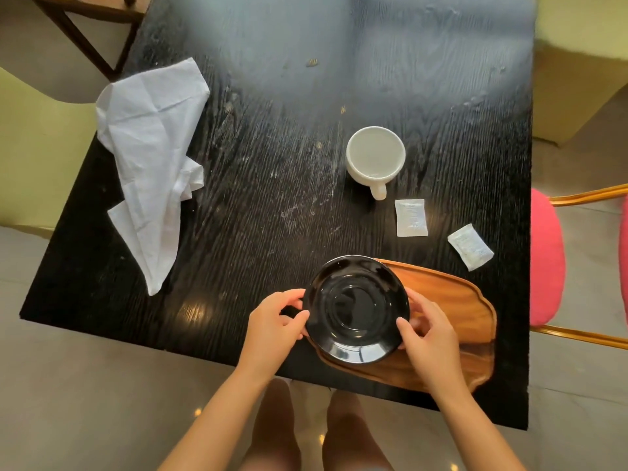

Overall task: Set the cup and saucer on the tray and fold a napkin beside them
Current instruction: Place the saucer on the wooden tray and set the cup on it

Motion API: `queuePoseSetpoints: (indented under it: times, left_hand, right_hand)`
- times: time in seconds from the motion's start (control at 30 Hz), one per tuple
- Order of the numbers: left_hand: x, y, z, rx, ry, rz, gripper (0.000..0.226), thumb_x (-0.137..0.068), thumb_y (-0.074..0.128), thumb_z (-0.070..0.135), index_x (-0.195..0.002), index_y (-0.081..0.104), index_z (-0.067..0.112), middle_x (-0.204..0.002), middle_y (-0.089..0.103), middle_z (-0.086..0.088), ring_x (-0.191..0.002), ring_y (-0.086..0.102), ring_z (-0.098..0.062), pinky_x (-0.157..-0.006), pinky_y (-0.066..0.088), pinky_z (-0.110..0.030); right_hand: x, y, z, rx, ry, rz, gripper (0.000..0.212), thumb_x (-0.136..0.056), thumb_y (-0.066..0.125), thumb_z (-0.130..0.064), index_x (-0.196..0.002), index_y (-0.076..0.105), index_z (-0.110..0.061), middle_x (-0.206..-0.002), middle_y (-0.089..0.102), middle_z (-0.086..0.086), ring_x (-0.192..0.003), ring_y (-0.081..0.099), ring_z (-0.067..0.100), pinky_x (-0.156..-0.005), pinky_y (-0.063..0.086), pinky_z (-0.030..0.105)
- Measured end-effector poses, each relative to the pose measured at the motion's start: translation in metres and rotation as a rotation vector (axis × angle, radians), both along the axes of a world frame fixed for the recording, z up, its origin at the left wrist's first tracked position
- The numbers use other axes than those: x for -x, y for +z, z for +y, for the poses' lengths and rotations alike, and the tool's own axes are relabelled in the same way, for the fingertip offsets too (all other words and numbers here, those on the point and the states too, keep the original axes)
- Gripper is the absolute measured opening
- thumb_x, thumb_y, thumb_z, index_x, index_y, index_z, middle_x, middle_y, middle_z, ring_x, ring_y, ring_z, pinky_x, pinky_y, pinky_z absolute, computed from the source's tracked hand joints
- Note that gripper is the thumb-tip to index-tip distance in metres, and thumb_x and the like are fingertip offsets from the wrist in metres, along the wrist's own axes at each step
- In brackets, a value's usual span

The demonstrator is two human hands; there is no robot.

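Saucer (356, 312): black, pinched at opposite rims between both hands' fingers, over wooden tray (452, 307)
Left hand (272, 322): fingers clamp left rim
Right hand (430, 331): fingers clamp right rim
White cup (375, 158): beyond fingertips, apart

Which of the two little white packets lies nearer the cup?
The upright packet, just below the cup handle. The other, tilted packet lies farther right, near the table edge.
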State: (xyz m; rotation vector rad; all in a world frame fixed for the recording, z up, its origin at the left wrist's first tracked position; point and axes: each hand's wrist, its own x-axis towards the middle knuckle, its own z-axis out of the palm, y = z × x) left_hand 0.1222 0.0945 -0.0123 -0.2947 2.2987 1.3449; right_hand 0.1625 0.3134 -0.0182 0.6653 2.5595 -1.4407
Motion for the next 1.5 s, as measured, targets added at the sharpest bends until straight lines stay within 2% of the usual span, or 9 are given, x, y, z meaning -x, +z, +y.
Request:
queuePoseSetpoints:
  times: [0.13,0.27,0.47,0.6,0.77,0.93,1.17,1.37,1.5]
  left_hand:
    - [-0.003,-0.001,0.004,0.012,-0.02,0.034,0.034,-0.084,0.064,0.007,-0.107,0.056,0.031,-0.092,0.061,0.005,-0.069,0.066,-0.012,-0.067,0.057,-0.021]
    - [-0.006,-0.005,0.004,0.0,0.008,0.023,0.034,-0.084,0.064,0.006,-0.113,0.058,0.024,-0.094,0.06,0.003,-0.067,0.066,-0.01,-0.065,0.057,-0.021]
    - [-0.005,-0.003,0.005,-0.003,-0.016,0.013,0.034,-0.085,0.064,0.007,-0.114,0.057,0.023,-0.089,0.059,0.008,-0.067,0.066,-0.006,-0.067,0.055,-0.017]
    - [0.005,0.001,-0.001,0.079,-0.115,0.005,0.031,-0.085,0.064,0.012,-0.115,0.059,0.02,-0.085,0.062,0.01,-0.067,0.066,-0.005,-0.07,0.052,-0.013]
    - [0.06,0.01,-0.012,0.31,-0.353,0.432,0.02,-0.086,0.056,0.016,-0.105,0.063,0.016,-0.079,0.057,0.008,-0.072,0.053,-0.006,-0.071,0.047,-0.025]
    - [0.157,0.013,0.025,0.472,-0.635,0.748,0.054,-0.082,0.056,0.006,-0.135,0.044,0.007,-0.131,0.052,-0.015,-0.124,0.045,-0.031,-0.101,0.042,-0.042]
    - [0.206,0.005,0.069,0.824,-1.013,0.575,0.065,-0.09,0.044,0.013,-0.148,0.013,0.017,-0.157,0.0,-0.014,-0.144,-0.003,-0.028,-0.111,0.022,-0.044]
    - [0.167,-0.009,0.06,0.583,-0.829,0.709,0.065,-0.072,0.064,0.003,-0.133,0.044,0.002,-0.138,0.041,-0.027,-0.131,0.035,-0.045,-0.09,0.047,-0.052]
    - [0.138,-0.015,0.057,0.468,-0.724,0.699,0.061,-0.076,0.061,0.007,-0.135,0.043,0.008,-0.132,0.046,-0.019,-0.124,0.039,-0.039,-0.095,0.045,-0.05]
  right_hand:
    - [-0.005,-0.006,0.003,0.008,-0.021,-0.012,0.052,-0.08,0.062,0.001,-0.119,0.056,-0.032,-0.096,0.058,-0.008,-0.071,0.057,0.021,-0.073,0.056,0.04]
    - [-0.006,-0.006,0.004,0.003,-0.005,-0.004,0.053,-0.08,0.062,0.001,-0.118,0.054,-0.035,-0.097,0.058,-0.007,-0.071,0.056,0.018,-0.076,0.048,0.022]
    - [-0.006,-0.006,0.005,0.014,-0.01,-0.033,0.051,-0.081,0.062,-0.001,-0.118,0.053,-0.033,-0.099,0.058,-0.008,-0.071,0.057,0.019,-0.074,0.053,0.027]
    - [0.002,0.0,0.009,-0.056,0.005,-0.049,0.043,-0.079,0.067,-0.008,-0.115,0.055,-0.029,-0.091,0.056,-0.007,-0.065,0.055,0.009,-0.064,0.046,0.009]
    - [0.05,0.015,0.019,-0.303,0.047,0.091,0.037,-0.081,0.067,-0.018,-0.117,0.057,-0.015,-0.098,0.056,0.002,-0.085,0.053,0.014,-0.073,0.038,0.012]
    - [0.13,0.011,0.011,-0.644,0.202,0.311,0.056,-0.076,0.071,-0.021,-0.128,0.051,-0.012,-0.13,0.049,0.018,-0.122,0.042,0.035,-0.095,0.04,0.047]
    - [0.171,-0.011,0.013,-0.78,0.449,0.241,0.057,-0.074,0.075,-0.021,-0.126,0.054,-0.014,-0.139,0.044,0.019,-0.129,0.042,0.033,-0.098,0.037,0.057]
    - [0.182,-0.015,0.029,-0.575,0.52,0.326,0.042,-0.079,0.064,-0.002,-0.12,0.059,-0.009,-0.143,0.043,0.014,-0.098,0.06,0.036,-0.083,0.048,0.048]
    - [0.182,-0.017,0.034,-0.525,0.612,0.357,0.05,-0.077,0.054,0.011,-0.123,0.055,-0.007,-0.148,0.037,0.005,-0.091,0.062,0.039,-0.068,0.052,0.044]
